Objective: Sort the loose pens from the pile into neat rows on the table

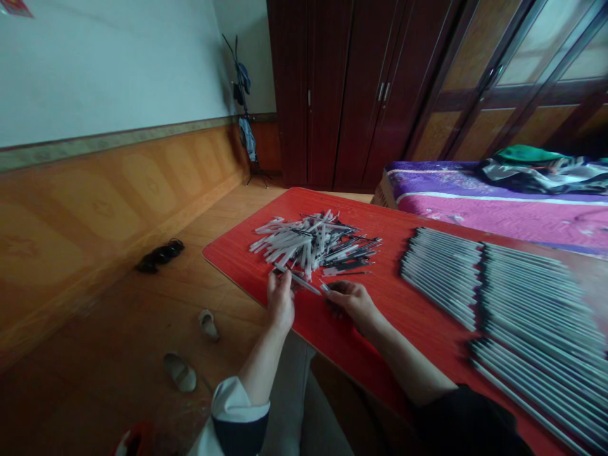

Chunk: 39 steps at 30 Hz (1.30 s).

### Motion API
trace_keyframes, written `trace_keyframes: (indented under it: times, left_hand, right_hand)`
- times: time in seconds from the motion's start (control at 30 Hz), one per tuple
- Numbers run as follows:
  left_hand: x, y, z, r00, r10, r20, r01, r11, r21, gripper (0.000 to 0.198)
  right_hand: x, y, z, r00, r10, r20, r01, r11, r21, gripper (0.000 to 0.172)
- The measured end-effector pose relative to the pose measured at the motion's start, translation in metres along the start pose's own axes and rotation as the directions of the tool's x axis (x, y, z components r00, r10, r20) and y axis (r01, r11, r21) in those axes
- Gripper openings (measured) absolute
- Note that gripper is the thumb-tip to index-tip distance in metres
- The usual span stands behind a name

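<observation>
A red desk point(237, 247) holds a messy pile of thin sticks point(308, 244). Just in front, the left hand point(282, 304) has its fingers pinched on one pale stick point(306, 284), and the right hand point(354, 304) pinches a little pale bit point(325, 287) by its end. This looks like the matching-up step, so the next move seems to need steady fingers.

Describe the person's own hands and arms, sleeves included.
The left hand and right hand wear no gloves. The left sleeve is pale, bunched up the forearm, with a broad dark band. The right sleeve looks black; no marking shows on it.
</observation>
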State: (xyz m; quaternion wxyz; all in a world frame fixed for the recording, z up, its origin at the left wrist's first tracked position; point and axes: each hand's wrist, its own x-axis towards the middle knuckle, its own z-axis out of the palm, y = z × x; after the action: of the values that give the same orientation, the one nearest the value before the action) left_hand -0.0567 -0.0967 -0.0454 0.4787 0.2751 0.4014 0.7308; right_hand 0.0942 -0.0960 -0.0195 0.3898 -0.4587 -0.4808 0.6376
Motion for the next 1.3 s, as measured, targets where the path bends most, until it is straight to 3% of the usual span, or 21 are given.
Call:
trace_keyframes:
  times: [0.2,0.53,0.87,1.3]
  left_hand:
    - [-0.001,0.002,0.001,0.999,0.028,-0.036,-0.031,0.995,-0.091,0.032]
    - [-0.001,-0.001,0.000,0.995,0.075,-0.068,-0.077,0.996,-0.039,0.031]
    - [-0.004,0.001,0.001,0.999,0.048,0.026,-0.049,0.999,0.019,0.027]
    - [-0.003,0.001,0.001,0.998,-0.017,0.059,0.010,0.992,0.123,0.027]
  right_hand:
    - [0.000,0.003,0.001,0.999,-0.028,-0.040,0.025,0.996,-0.081,0.025]
    - [-0.001,0.002,0.003,0.997,-0.023,-0.076,0.016,0.995,-0.097,0.022]
    - [0.000,0.007,0.005,0.996,-0.061,-0.071,0.051,0.989,-0.142,0.024]
    - [-0.001,0.012,0.004,0.992,-0.102,-0.074,0.090,0.985,-0.148,0.018]
